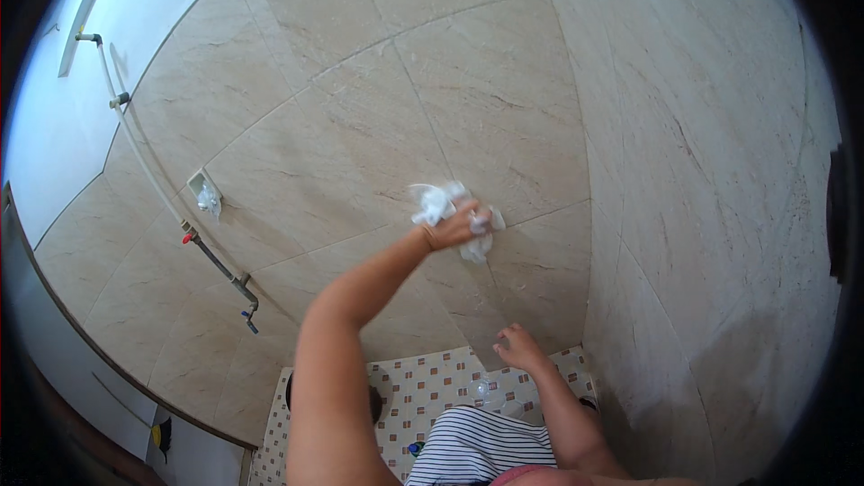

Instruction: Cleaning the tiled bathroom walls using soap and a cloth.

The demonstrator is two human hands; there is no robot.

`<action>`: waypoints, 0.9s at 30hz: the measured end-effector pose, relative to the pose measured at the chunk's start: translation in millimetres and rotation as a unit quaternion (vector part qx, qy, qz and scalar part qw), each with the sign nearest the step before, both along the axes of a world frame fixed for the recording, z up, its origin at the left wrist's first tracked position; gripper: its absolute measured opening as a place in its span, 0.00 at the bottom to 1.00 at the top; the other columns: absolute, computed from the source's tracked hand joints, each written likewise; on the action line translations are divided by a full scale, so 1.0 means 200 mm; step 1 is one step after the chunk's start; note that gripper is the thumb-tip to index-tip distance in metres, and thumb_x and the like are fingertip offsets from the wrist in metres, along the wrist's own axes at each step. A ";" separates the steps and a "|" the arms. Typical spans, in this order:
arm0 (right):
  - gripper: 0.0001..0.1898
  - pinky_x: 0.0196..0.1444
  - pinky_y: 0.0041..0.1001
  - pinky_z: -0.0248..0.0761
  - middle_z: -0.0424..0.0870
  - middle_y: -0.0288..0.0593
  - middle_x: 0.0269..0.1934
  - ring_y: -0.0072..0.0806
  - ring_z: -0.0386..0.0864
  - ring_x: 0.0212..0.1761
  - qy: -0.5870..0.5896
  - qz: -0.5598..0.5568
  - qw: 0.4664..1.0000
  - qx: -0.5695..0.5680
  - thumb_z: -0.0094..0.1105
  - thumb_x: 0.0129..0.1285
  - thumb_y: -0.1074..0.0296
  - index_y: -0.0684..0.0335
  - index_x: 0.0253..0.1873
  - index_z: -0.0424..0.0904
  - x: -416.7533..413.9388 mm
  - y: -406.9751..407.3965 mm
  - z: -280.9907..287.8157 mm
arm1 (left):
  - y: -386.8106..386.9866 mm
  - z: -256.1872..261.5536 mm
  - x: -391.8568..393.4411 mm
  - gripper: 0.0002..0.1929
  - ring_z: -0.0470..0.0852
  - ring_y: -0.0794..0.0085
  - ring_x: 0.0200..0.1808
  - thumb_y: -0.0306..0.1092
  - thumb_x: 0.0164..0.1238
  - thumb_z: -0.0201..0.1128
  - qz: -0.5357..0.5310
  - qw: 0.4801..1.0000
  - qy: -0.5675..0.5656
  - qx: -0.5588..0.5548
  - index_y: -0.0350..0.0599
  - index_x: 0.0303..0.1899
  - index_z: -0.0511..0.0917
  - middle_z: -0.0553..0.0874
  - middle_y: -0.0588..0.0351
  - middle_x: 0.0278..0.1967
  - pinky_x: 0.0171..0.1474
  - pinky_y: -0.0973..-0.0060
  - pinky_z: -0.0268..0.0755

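Observation:
My left hand (462,224) is stretched up against the beige tiled wall (351,169). It grips a wad of thin white material (437,201), which spreads out on both sides of the fingers. Whether the wad is cloth or plastic is hard to tell, as hand and wad are slightly blurred. Lower down, my right hand (521,349) hangs in front of the wall's base with its fingers bent, apart and holding nothing. Striped fabric (482,442) covers my lap.
A water pipe (150,160) with a red-handled valve (187,239) and a tap (250,320) runs down the left wall. A recessed holder (200,182) contains a clear plastic bag (209,199). A dark round container (375,403) and a small bottle (416,449) stand on the patterned floor (432,385).

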State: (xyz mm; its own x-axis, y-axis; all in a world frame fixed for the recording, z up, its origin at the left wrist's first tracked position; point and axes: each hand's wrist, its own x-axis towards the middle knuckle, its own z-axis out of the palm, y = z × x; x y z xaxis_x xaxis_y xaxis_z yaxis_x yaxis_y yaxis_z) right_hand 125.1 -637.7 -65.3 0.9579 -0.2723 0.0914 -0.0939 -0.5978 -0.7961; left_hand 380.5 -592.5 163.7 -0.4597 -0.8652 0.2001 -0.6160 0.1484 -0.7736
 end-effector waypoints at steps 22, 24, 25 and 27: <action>0.17 0.58 0.40 0.69 0.74 0.53 0.53 0.49 0.75 0.54 -0.017 0.105 0.994 -0.031 0.59 0.63 0.62 0.62 0.53 0.76 0.07 0.10 -0.08 | -0.47 0.71 -0.17 0.30 0.65 0.56 0.70 0.35 0.64 0.58 0.123 0.928 -0.084 -0.341 0.44 0.67 0.62 0.65 0.53 0.70 0.70 0.50 0.51; 0.17 0.58 0.40 0.69 0.74 0.53 0.53 0.48 0.76 0.54 -0.009 0.106 0.994 -0.035 0.59 0.63 0.61 0.62 0.53 0.76 0.06 0.08 -0.07 | -0.53 1.01 -0.17 0.35 0.65 0.56 0.70 0.33 0.60 0.62 -0.004 0.887 0.005 -0.462 0.46 0.70 0.59 0.65 0.53 0.70 0.67 0.50 0.56; 0.17 0.57 0.40 0.69 0.75 0.53 0.53 0.48 0.76 0.54 0.000 0.102 0.994 -0.039 0.59 0.63 0.61 0.62 0.53 0.76 0.06 0.07 -0.07 | -0.60 1.05 -0.20 0.35 0.66 0.56 0.69 0.33 0.60 0.62 -0.033 0.877 0.011 -0.480 0.46 0.70 0.59 0.66 0.52 0.69 0.66 0.50 0.58; 0.17 0.57 0.39 0.70 0.75 0.52 0.53 0.48 0.76 0.54 0.013 0.089 0.995 -0.033 0.59 0.63 0.60 0.63 0.53 0.76 0.04 0.04 -0.05 | -0.72 1.00 -0.28 0.36 0.67 0.54 0.68 0.32 0.59 0.62 -0.047 0.847 0.046 -0.527 0.48 0.70 0.59 0.68 0.49 0.68 0.64 0.49 0.60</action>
